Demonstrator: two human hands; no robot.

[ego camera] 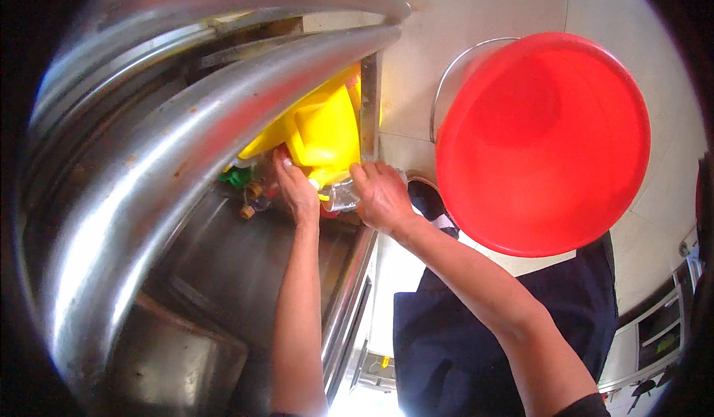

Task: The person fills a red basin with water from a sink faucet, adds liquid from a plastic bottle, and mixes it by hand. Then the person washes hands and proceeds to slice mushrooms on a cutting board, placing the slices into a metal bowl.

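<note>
A yellow plastic jug (326, 127) is tipped with its neck low, partly hidden behind a stainless steel edge. My left hand (295, 185) is against the jug's lower side, its fingertips partly hidden there. In my right hand (385, 194) is a clear container (341, 195), lying nearly on its side with its mouth toward the jug's neck. The neck and the container's mouth are close together; whether they touch, I cannot tell. No liquid can be made out.
A large red plastic bucket (546, 155) with a wire handle (440, 88) stands to my right. Curved-looking stainless steel edges (184, 121) cross the left side above a dark metal surface (240, 261). Several small corked bottles (248, 210) and a green object (237, 177) sit left of my hand.
</note>
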